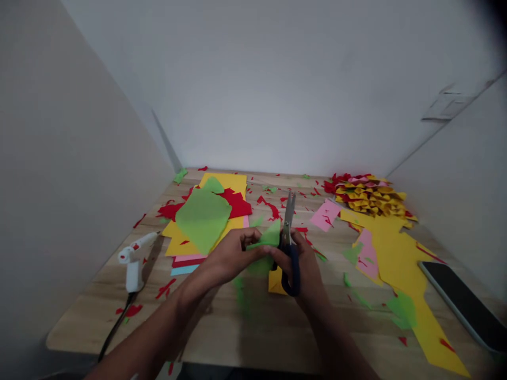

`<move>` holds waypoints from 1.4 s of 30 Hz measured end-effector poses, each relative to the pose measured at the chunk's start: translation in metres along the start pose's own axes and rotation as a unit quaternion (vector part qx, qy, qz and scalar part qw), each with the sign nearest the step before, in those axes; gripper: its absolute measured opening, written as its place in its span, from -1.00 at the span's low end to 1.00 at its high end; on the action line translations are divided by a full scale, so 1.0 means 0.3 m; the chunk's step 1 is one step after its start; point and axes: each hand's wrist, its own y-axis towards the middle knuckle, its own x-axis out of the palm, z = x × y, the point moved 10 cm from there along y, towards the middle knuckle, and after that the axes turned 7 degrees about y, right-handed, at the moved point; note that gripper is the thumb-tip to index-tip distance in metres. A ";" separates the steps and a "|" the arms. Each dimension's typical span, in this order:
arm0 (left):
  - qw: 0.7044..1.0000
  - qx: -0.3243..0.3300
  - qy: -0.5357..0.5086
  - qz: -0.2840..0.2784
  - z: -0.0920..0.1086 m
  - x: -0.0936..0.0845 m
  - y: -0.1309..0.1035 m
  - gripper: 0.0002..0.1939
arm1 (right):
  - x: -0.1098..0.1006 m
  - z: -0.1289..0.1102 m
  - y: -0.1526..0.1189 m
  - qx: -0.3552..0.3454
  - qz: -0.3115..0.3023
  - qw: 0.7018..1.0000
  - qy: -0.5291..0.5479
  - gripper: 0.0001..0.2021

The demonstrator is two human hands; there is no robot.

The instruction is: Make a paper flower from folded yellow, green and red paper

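Pinching the green paper (272,234) between thumb and fingers, the left hand (232,253) is narrowed on it, its fingertips close to the right hand (307,264). That one is wrapped round the dark handles of the scissors (288,232), whose blades point away from the body and look only slightly parted. The green paper sits just left of the right hand, beside the scissors; whether it touches the blades is hard to tell. With the left thumb so near, a slip of either grip could bring skin against an edge. The paper looks thin, so a loose pinch might let it buckle or crease. Just below the right hand is a yellow paper piece (277,283), which could get nicked if the scissors dip. Well left of the left hand, a white glue gun (134,272) stands on the table (217,338), its cord (116,328) running down near the left forearm; a snag there might topple it. Beyond both hands, loose red scraps (271,208) could stick to anything glued.
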 end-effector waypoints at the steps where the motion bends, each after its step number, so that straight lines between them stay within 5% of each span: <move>1: 0.998 -0.008 -0.054 0.019 -0.012 -0.002 -0.004 -0.65 | 0.005 0.001 -0.008 -0.012 -0.009 1.000 0.002 -0.56; 7: 0.956 -0.034 -0.227 0.181 -0.082 -0.122 -0.052 -0.43 | 0.053 0.071 -0.084 -0.014 -0.102 0.993 -0.053 -0.59; 14: 0.941 -0.066 -0.281 0.175 -0.083 -0.118 -0.091 -0.28 | 0.138 0.118 -0.111 0.026 -0.160 0.986 -0.049 -0.53; 22: 0.937 -0.066 -0.269 0.212 -0.101 -0.168 -0.096 -0.27 | 0.115 0.200 -0.086 0.075 -0.061 0.993 -0.067 -0.55; 28: 0.937 -0.064 -0.286 0.191 -0.130 -0.134 -0.105 -0.57 | 0.144 0.202 -0.065 0.047 -0.055 0.996 -0.054 -0.59; 32: 0.938 -0.056 -0.244 0.241 -0.144 -0.197 -0.121 -0.63 | 0.139 0.219 -0.073 0.074 -0.049 0.993 -0.081 -0.59; 37: 0.950 -0.059 -0.182 0.248 -0.119 -0.259 -0.132 -0.68 | 0.172 0.179 -0.110 0.040 -0.110 0.990 -0.076 -0.62; 42: 0.964 -0.064 -0.131 0.222 -0.105 -0.250 -0.136 -0.68 | 0.220 0.141 -0.096 0.020 -0.144 0.988 -0.045 -0.62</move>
